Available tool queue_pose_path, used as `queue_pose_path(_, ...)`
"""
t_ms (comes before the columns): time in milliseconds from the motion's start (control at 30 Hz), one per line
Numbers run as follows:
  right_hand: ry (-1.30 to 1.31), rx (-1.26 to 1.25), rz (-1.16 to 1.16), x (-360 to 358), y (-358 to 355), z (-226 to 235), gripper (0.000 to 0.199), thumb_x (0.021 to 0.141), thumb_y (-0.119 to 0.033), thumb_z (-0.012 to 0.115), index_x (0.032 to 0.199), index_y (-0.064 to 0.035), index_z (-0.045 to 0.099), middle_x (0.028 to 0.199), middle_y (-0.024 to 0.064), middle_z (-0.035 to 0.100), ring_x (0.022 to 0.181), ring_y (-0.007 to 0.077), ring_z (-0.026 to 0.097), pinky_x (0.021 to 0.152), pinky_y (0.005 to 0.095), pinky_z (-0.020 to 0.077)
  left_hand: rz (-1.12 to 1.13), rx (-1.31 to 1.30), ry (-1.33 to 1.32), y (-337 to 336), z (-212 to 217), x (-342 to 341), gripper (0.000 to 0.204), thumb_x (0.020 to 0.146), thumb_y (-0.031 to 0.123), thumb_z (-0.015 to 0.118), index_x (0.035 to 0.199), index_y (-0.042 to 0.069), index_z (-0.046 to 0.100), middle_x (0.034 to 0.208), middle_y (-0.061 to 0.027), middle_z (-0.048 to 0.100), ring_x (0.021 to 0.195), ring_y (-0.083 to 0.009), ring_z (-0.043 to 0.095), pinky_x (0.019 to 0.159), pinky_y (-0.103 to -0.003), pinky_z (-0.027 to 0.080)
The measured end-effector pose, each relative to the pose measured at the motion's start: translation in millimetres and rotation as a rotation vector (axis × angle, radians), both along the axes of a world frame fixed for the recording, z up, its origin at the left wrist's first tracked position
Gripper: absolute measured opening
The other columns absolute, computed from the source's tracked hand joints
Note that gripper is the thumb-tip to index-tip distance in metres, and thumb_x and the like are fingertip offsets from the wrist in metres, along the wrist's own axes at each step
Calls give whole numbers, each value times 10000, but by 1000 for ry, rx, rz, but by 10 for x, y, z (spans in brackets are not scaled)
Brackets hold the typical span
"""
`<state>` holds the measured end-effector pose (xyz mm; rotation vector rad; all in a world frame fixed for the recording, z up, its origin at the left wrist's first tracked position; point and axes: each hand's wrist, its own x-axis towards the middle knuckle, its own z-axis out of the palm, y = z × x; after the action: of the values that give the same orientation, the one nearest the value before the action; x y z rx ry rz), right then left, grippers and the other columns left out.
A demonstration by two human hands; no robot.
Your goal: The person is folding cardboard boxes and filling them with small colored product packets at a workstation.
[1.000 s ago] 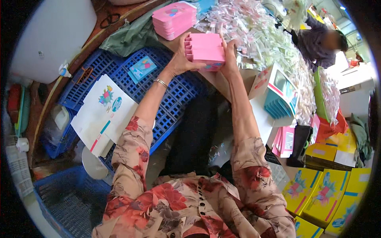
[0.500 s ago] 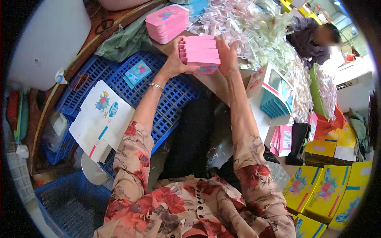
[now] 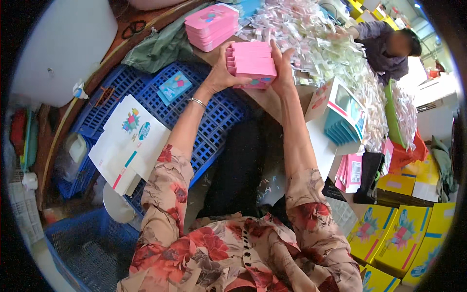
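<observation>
Between my hands is a stack of small pink cartons (image 3: 253,59), side by side with their edges toward me. My left hand (image 3: 221,73) grips its left side, thumb across the near face. Against the right side presses my right hand (image 3: 283,68), its fingers along the far edge. Another pile of pink cartons (image 3: 210,29) stands just beyond my left hand. A white display box (image 3: 335,104) with blue cartons (image 3: 339,131) inside sits to the right of my right forearm.
Small clear packets (image 3: 301,36) are heaped across the table. Blue crates (image 3: 194,126) hold a blue carton (image 3: 174,87) and a flat white printed box (image 3: 129,141). Yellow boxes (image 3: 404,233) stand lower right. Another person (image 3: 384,46) reaches into the packets at the far right.
My right hand has closed in against the pink cartons, which now sit more evenly together. The other person's arm has stretched out over the packets. The whole view has shifted slightly.
</observation>
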<state>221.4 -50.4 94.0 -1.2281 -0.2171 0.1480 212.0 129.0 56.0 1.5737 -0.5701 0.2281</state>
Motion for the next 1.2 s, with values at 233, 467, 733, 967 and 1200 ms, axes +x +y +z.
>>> queue_pose_path(233, -682, -1195, -485, 26, 361, 308, 568, 948, -503, 367, 1366, -132, 472, 1434, 226, 377, 1362, 375, 297, 1053, 588, 231, -7, -10, 38, 137, -75, -19, 1146, 545, 225, 914, 1399, 82, 164, 1293, -126, 447, 1183, -211, 467, 1029, -360, 390)
queue_pose_path(467, -920, -1620, -274, 151, 377, 172, 523, 936, -492, 372, 1321, -164, 505, 1385, 155, 459, 1299, 348, 395, 1061, 613, 226, -66, -41, 103, -7, -45, -36, 1195, 540, 153, 908, 1430, 144, 110, 1325, -118, 416, 1179, -229, 493, 982, -386, 445)
queue_pose_path(733, -915, -1123, -554, -32, 373, 359, 544, 932, -457, 465, 1391, -167, 430, 1362, 221, 433, 1295, 369, 378, 1073, 606, 189, 149, 57, -29, -30, -61, -125, 982, 640, 179, 841, 1403, 12, 247, 1329, -143, 455, 1204, -246, 474, 1003, -381, 416)
queue_pose_path(967, -888, -855, -501, -1224, -1344, 1345, 383, 875, -277, 647, 1242, -175, 618, 1323, 143, 515, 1237, 281, 467, 1024, 397, 386, -199, -662, 510, -464, 181, -1743, 759, 726, 160, 715, 1386, 67, 352, 1265, -67, 492, 1165, -192, 497, 1006, -350, 428)
queue_pose_path(1200, -672, -1295, -508, -1528, -2249, 956, 521, 826, -377, 683, 1290, -172, 565, 1355, 163, 476, 1248, 319, 432, 1023, 427, 370, -255, -769, 859, -1625, 465, -2280, 585, 828, 225, 678, 1326, 36, 436, 1261, -67, 530, 1165, -216, 518, 1006, -385, 426)
